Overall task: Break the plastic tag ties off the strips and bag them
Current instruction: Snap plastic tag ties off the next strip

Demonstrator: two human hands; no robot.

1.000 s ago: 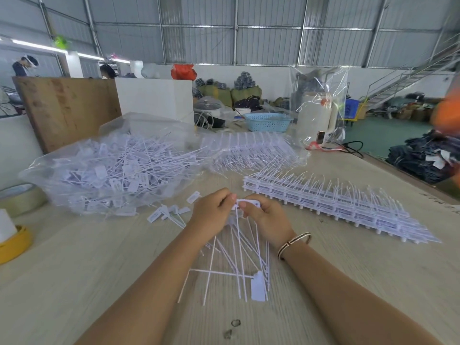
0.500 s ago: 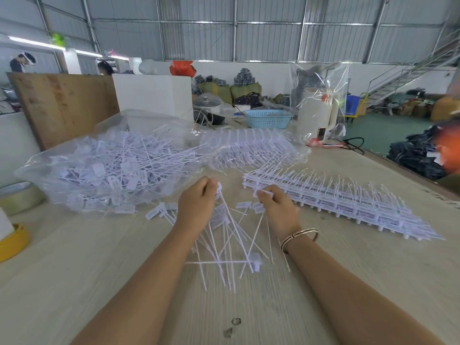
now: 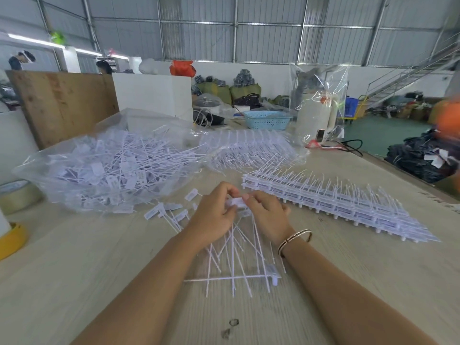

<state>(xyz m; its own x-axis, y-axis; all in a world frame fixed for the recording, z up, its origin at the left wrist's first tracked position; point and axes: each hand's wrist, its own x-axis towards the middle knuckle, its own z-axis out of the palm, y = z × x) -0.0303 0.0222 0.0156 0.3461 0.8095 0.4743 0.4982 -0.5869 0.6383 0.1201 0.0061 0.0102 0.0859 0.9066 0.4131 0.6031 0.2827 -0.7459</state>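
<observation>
Tag ties [image 3: 236, 255] fan from both hands above tabletop [image 3: 74, 270] — left hand [image 3: 215, 212] and right hand [image 3: 267, 215] each pinch white tag head, likely to snap it off. Bag [image 3: 104, 168] waits just beyond.

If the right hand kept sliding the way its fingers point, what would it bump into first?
The right hand points left at the left hand, so it would likely meet that hand's fingers first; both already pinch one tag tie.

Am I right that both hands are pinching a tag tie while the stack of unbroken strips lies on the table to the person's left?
Not quite: the head view shows the stack of unbroken strips lying to the person's right. The left hand and right hand do pinch a tag tie.
</observation>
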